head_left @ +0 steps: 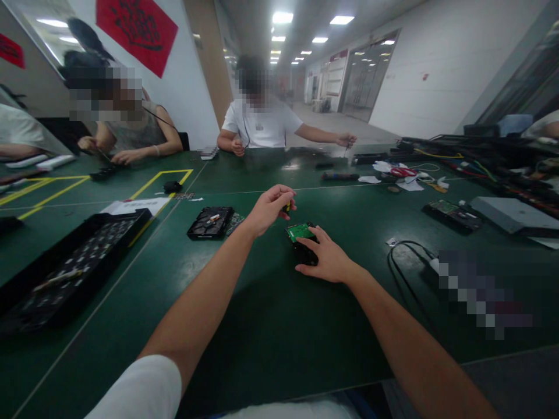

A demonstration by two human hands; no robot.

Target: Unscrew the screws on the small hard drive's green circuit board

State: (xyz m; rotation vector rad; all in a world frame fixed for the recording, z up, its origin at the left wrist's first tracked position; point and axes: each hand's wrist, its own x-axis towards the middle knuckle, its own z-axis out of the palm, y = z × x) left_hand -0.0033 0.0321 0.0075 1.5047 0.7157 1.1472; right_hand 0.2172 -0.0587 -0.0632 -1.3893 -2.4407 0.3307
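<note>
A black hard drive with a green circuit board (300, 232) on top lies on the green table (271, 314) in front of me. My right hand (326, 258) rests on its near side, fingers wrapped over the casing, holding it. My left hand (271, 208) hovers just above and left of the board, fingers pinched round a small tool with a yellow tip (287, 206), probably a screwdriver.
A black tray-like part (211, 222) lies left of the drive. A long black tray (65, 267) sits at the left. A black cable (408, 262) and more drives (452, 213) lie right. Two people sit across the table, working.
</note>
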